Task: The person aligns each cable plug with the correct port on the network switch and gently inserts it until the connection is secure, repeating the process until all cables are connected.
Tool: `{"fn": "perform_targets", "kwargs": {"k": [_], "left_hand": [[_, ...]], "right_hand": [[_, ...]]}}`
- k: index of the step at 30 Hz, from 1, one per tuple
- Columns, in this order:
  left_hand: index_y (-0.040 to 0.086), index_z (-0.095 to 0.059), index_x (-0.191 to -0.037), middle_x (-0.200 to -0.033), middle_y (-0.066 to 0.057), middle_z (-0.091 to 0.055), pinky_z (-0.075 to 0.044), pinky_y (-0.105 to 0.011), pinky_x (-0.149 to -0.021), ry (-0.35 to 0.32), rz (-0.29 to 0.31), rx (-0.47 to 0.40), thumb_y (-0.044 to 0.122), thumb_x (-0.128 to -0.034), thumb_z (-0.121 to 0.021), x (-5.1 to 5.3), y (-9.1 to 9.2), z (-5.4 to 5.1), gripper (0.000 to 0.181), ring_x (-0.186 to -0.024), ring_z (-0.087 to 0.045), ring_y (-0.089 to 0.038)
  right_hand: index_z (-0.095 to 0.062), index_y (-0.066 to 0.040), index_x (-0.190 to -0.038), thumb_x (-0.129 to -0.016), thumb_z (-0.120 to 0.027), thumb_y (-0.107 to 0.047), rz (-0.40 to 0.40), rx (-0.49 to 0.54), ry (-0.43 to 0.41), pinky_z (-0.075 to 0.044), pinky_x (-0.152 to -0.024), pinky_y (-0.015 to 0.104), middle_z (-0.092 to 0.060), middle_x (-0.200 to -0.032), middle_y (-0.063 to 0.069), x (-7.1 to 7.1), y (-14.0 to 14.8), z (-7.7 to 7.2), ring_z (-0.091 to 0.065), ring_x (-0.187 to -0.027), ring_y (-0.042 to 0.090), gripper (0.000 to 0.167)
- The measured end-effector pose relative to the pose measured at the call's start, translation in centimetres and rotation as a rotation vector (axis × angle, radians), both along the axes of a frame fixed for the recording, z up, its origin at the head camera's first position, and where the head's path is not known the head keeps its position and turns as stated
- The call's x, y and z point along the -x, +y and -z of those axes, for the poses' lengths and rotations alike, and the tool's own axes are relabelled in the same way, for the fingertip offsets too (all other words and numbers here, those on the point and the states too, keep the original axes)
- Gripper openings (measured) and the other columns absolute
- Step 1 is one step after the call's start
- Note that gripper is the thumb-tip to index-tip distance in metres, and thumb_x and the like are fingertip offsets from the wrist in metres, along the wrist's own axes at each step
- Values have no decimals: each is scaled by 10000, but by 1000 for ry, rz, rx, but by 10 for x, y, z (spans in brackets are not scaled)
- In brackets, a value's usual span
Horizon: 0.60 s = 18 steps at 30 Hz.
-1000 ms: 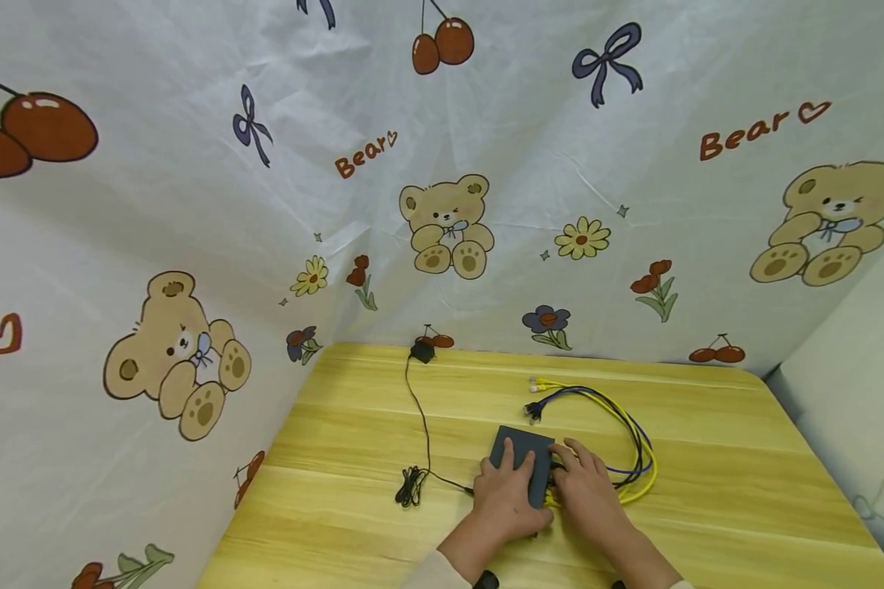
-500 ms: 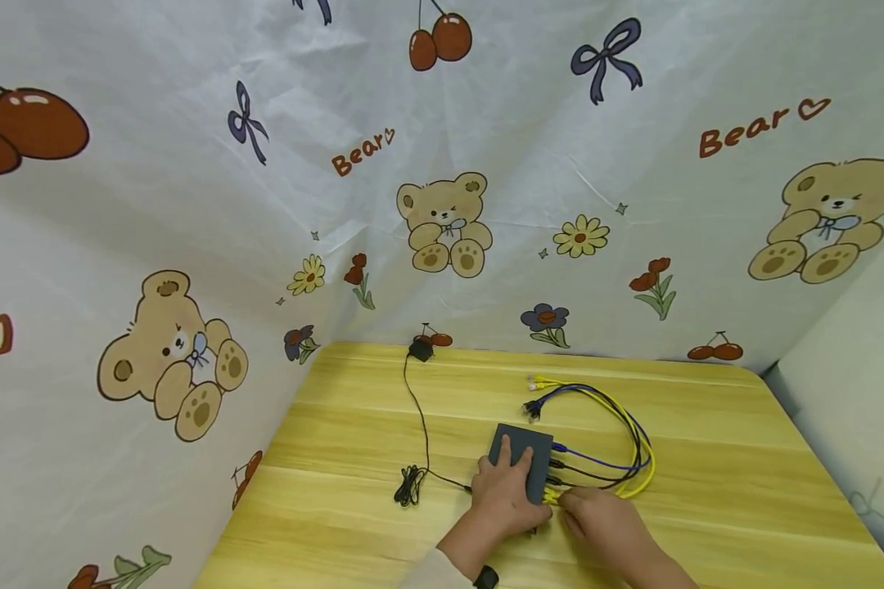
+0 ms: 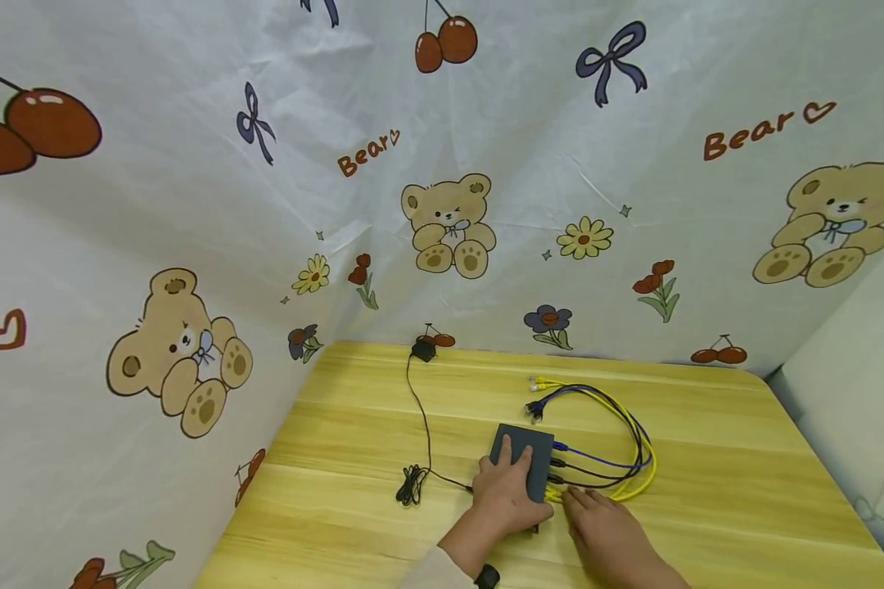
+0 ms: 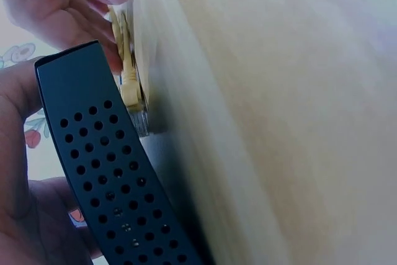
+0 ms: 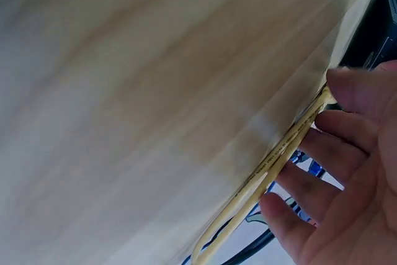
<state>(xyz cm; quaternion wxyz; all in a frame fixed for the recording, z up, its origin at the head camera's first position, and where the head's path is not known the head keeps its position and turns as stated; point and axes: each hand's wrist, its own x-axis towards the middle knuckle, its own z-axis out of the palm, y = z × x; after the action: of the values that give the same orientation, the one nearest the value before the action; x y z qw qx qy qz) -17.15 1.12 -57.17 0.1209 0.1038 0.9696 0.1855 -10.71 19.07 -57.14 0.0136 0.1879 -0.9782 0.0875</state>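
Note:
A dark, flat network switch [image 3: 521,446] lies on the wooden table. My left hand [image 3: 508,493] grips it, two fingers stretched over its top and the thumb along its near edge. In the left wrist view, rows of round vent holes mark the near side of the switch [image 4: 115,172]. My right hand [image 3: 604,523] is at the switch's right side, by the lowest plugs. There its thumb and index finger pinch a yellow network cable [image 5: 282,150] close to the plug. A yellow plug [image 4: 130,91] sits at the switch's edge; how deep it sits I cannot tell.
Blue [image 3: 597,456] and black network cables [image 3: 589,473] run from the switch's right side in a loop with the yellow ones. Their free black plugs [image 3: 534,411] lie behind the switch. A thin power lead with a bundled coil [image 3: 411,485] joins a black adapter [image 3: 423,351].
My right hand has moved down from the upper ports to the yellow plugs, uncovering the blue and black plugs. The left hand has stayed on the switch.

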Motion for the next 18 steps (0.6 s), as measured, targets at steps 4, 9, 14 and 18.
{"fn": "perform_targets", "kwargs": {"k": [4, 9, 14, 18], "left_hand": [[408, -342, -1541, -1660, -43, -186, -463, -510, -787, 15, -2, 6, 706, -701, -737, -1, 0, 2, 975, -1262, -436, -420], [413, -339, -1540, -1660, -41, -187, -467, -486, -766, 28, 3, 34, 728, -691, -737, -2, 3, 2, 989, -1264, -439, -411], [422, -331, -1540, -1660, -40, -183, -458, -467, -740, 29, 4, 52, 723, -690, -737, -1, 5, 1, 990, -1255, -441, -405], [423, -320, -1545, -1662, -45, -175, -450, -455, -723, 36, 6, 73, 732, -693, -730, -1, 5, 2, 995, -1250, -441, -406]], "right_hand": [[-725, -94, -1104, -850, -770, -183, -25, 12, 135, -538, -850, 455, -717, -1098, 29, 0, 2, 5, -678, -1015, 258, 273], [-729, -104, -1096, -799, -815, -218, -12, 38, 140, -527, -858, 450, -711, -1063, 19, 0, 2, 2, -677, -975, 250, 330], [-741, -184, -1047, -808, -815, -303, -11, 40, 118, -527, -778, 405, -679, -939, -87, 3, 1, 1, -660, -872, 153, 277], [-757, -262, -1001, -789, -816, -384, -38, 23, 136, -481, -647, 352, -586, -800, -171, 4, 1, 2, -588, -729, 65, 252]]}}
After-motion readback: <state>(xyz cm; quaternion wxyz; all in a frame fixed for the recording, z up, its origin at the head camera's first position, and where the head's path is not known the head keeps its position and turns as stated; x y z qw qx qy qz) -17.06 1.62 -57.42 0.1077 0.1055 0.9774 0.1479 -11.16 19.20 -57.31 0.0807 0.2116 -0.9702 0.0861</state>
